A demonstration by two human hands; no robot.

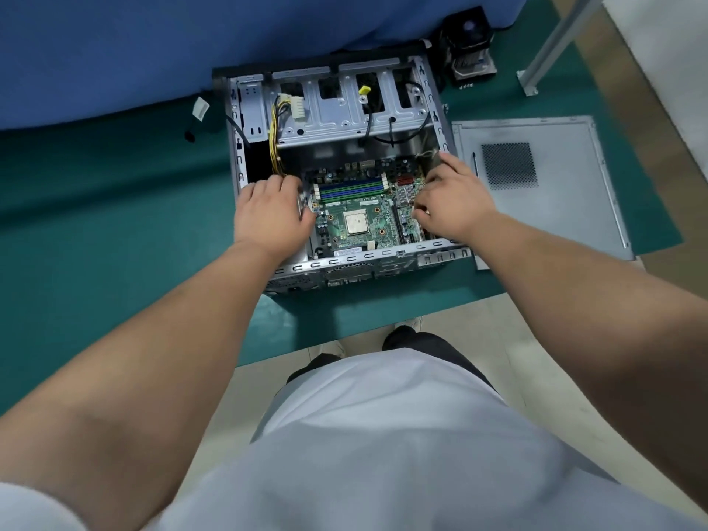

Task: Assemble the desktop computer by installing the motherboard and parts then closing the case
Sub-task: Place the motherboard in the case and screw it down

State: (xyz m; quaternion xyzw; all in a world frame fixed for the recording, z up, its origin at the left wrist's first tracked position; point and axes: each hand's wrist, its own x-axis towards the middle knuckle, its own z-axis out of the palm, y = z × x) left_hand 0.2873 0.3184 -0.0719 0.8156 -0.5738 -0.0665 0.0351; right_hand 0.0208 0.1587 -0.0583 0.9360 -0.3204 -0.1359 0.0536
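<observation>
An open computer case (pixel 337 166) lies on a green mat (pixel 115 193), the motherboard (pixel 364 212) inside it. The left hand (pixel 268 216) grips the board's 9 o'clock edge with curled fingers; the right hand (pixel 452 197) holds its 3 o'clock edge. The side panel (pixel 544 185) lies flat at 3 o'clock of the case, and a cooler fan (pixel 469 47) sits at 1 o'clock.

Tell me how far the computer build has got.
Done: the motherboard lies inside the open case. In hand: the left hand and right hand hold its two side edges, seating it. Left: the cooler sits outside behind the case, and the side panel lies beside it, unfitted.
</observation>
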